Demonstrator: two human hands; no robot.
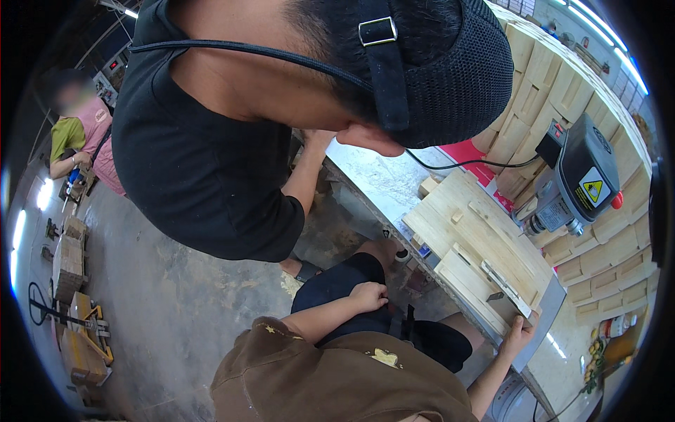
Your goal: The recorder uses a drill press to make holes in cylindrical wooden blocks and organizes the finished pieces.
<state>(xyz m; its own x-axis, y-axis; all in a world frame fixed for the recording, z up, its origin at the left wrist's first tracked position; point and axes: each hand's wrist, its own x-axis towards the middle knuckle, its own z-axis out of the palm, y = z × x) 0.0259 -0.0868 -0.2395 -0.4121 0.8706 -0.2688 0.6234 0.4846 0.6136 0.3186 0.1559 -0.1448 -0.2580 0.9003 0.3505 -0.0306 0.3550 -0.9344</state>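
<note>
Wooden panel (478,253) is lying flat on the metal bench (380,179), below the drill press (576,179). Right hand (519,330) is gripping the panel's near edge. Left hand (369,295) is resting loosely curled on the thigh, holding nothing.

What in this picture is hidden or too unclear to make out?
All in the head view:
- Right hand: fingers hidden under the edge of the wooden board.
- Left hand: knuckles up on the thigh, so its palm is hidden.
- Bench: far end covered by a co-worker's head.
- Drill press: bit too small to tell.
</note>
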